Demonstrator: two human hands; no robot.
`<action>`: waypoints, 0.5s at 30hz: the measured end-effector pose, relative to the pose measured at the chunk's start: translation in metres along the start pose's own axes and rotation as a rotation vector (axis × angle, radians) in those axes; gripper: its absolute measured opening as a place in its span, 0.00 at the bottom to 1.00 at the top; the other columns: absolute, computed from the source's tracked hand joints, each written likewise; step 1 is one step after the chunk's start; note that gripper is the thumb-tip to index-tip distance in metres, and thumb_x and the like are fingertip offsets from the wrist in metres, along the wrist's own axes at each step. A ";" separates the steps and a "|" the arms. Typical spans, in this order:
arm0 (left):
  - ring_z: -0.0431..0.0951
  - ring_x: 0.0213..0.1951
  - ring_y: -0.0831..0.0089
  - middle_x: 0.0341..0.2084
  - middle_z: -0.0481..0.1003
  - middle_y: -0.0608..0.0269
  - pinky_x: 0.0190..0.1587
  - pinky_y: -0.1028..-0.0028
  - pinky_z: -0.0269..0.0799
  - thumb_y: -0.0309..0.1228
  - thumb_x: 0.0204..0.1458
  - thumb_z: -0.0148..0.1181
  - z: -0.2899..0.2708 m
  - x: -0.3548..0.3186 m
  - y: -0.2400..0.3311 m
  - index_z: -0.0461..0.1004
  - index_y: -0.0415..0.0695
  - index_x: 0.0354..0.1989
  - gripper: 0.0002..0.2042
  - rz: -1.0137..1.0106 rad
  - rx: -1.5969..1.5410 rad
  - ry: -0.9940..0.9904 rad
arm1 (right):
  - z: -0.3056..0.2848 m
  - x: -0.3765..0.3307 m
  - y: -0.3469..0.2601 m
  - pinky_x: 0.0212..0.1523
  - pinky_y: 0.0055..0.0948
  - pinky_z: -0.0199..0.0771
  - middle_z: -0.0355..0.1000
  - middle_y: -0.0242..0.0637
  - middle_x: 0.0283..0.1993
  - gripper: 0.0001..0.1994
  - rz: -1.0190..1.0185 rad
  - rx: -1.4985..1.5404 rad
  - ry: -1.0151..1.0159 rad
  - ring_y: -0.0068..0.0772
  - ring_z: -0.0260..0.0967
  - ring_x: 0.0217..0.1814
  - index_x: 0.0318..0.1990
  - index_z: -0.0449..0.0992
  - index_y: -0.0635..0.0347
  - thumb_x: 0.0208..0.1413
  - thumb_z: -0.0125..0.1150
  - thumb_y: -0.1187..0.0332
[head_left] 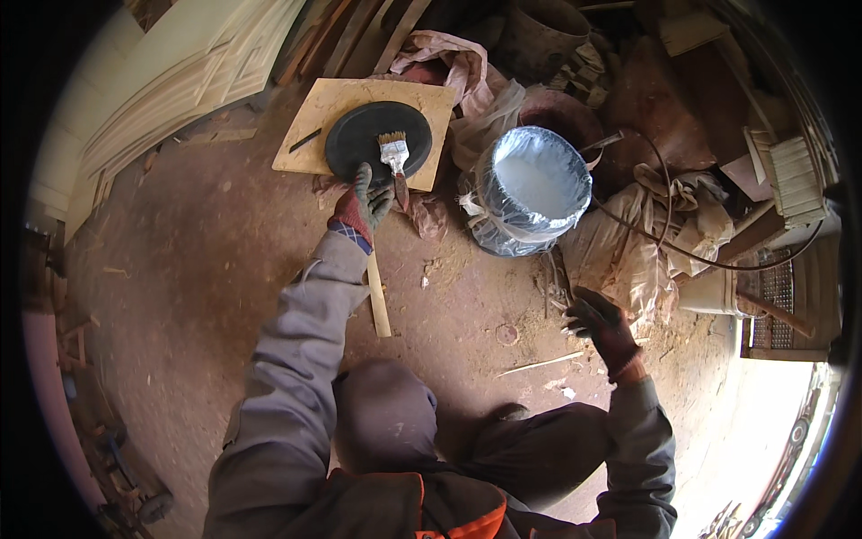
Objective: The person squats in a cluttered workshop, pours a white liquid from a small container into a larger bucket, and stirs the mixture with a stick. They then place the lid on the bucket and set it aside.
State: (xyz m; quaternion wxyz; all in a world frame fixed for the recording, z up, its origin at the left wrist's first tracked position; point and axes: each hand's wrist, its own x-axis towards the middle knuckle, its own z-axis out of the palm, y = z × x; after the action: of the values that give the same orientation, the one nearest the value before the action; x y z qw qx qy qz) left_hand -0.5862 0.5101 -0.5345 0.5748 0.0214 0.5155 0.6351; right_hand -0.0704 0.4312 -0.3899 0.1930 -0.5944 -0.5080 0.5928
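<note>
My left hand (pixel 364 205), in a grey and red work glove, is beside the handle of a paintbrush (pixel 393 153). Its fingers are apart, and I see no firm grip on the handle. The brush has brown bristles and a white-smeared ferrule, and lies over a round black lid (pixel 350 142) on a square wooden board (pixel 305 106). A plastic-wrapped bucket (pixel 539 184) of whitish liquid stands to the right. Low to the right of it, my gloved right hand (pixel 600 328) has curled fingers. A thin dark stick (pixel 563 274) meets its fingertips; whether it is held is unclear.
Crumpled plastic sacks (pixel 624 234) and a dark hose (pixel 664 198) lie right of the bucket. A wooden strip (pixel 378 301) and scraps litter the floor (pixel 224 242). Stacked pale panels (pixel 202 67) stand at the far left. A white bucket (pixel 709 295) sits at the right.
</note>
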 end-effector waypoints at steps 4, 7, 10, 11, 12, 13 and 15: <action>0.83 0.42 0.70 0.40 0.83 0.65 0.50 0.70 0.82 0.62 0.58 0.71 -0.001 -0.023 -0.009 0.81 0.54 0.52 0.27 0.048 0.008 0.026 | 0.077 0.044 -0.053 0.46 0.32 0.82 0.82 0.42 0.53 0.29 0.050 0.248 -0.244 0.34 0.82 0.47 0.73 0.71 0.57 0.74 0.60 0.49; 0.84 0.39 0.71 0.39 0.85 0.64 0.47 0.72 0.82 0.61 0.59 0.71 -0.006 -0.040 -0.018 0.83 0.50 0.49 0.26 0.049 0.026 0.037 | 0.156 0.086 -0.083 0.47 0.40 0.80 0.79 0.36 0.52 0.32 0.091 0.323 -0.270 0.35 0.77 0.45 0.73 0.71 0.52 0.70 0.64 0.44; 0.85 0.40 0.70 0.41 0.87 0.64 0.47 0.70 0.81 0.60 0.60 0.71 -0.017 -0.054 -0.028 0.85 0.49 0.51 0.26 0.079 0.037 -0.064 | 0.220 0.119 -0.105 0.47 0.42 0.84 0.80 0.45 0.54 0.29 0.220 0.486 -0.402 0.43 0.82 0.47 0.69 0.74 0.49 0.70 0.63 0.42; 0.85 0.41 0.70 0.42 0.87 0.64 0.47 0.69 0.81 0.57 0.64 0.67 -0.017 -0.056 -0.030 0.84 0.48 0.54 0.25 0.087 -0.033 -0.077 | 0.236 0.123 -0.110 0.44 0.40 0.85 0.80 0.44 0.52 0.27 0.264 0.507 -0.415 0.42 0.82 0.44 0.67 0.76 0.50 0.70 0.63 0.43; 0.84 0.42 0.69 0.45 0.86 0.62 0.48 0.68 0.81 0.55 0.67 0.64 -0.020 -0.059 -0.030 0.82 0.46 0.56 0.24 0.080 -0.076 -0.151 | 0.253 0.127 -0.114 0.38 0.37 0.83 0.80 0.42 0.46 0.23 0.183 0.418 -0.424 0.39 0.81 0.39 0.62 0.78 0.52 0.71 0.62 0.46; 0.84 0.44 0.68 0.48 0.86 0.61 0.49 0.68 0.81 0.53 0.69 0.62 -0.021 -0.063 -0.030 0.81 0.45 0.58 0.24 0.048 -0.116 -0.168 | 0.264 0.129 -0.118 0.33 0.34 0.81 0.79 0.40 0.41 0.20 0.134 0.310 -0.396 0.36 0.79 0.33 0.57 0.81 0.54 0.72 0.62 0.48; 0.84 0.48 0.64 0.53 0.84 0.58 0.54 0.66 0.81 0.51 0.71 0.59 -0.018 -0.070 -0.026 0.78 0.43 0.59 0.23 0.086 -0.151 -0.260 | 0.270 0.130 -0.123 0.28 0.31 0.77 0.77 0.36 0.35 0.17 0.103 0.288 -0.333 0.30 0.75 0.28 0.53 0.82 0.56 0.72 0.63 0.53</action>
State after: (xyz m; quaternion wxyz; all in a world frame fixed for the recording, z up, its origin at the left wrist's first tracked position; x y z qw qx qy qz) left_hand -0.5552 0.4407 -0.5214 0.6090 0.0823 0.3862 0.6879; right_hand -0.3884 0.4885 -0.4138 0.1588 -0.4797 -0.4118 0.7584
